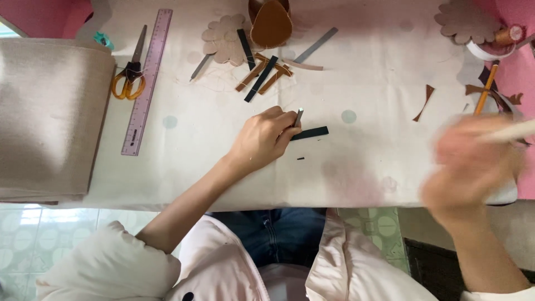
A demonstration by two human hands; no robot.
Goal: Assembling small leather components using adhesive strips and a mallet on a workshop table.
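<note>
My left hand (pixel 263 139) rests on the white table (pixel 184 167) and pinches one end of a short dark strip (pixel 311 132) that lies flat; a small metal tip shows between its fingers. A tiny dark offcut (pixel 300 158) lies just below the strip. My right hand (pixel 471 164) is blurred with motion at the right edge of the table and is closed around a pale stick-like tool (pixel 512 131).
Orange-handled scissors (pixel 130 78) and a pink ruler (pixel 147 78) lie at the left beside folded beige fabric (pixel 50 117). Brown and dark strips (pixel 262 75), flower-shaped felt pieces (pixel 223 36) and a brown rounded piece (pixel 270 23) sit at the back. An orange pencil (pixel 486 92) lies far right.
</note>
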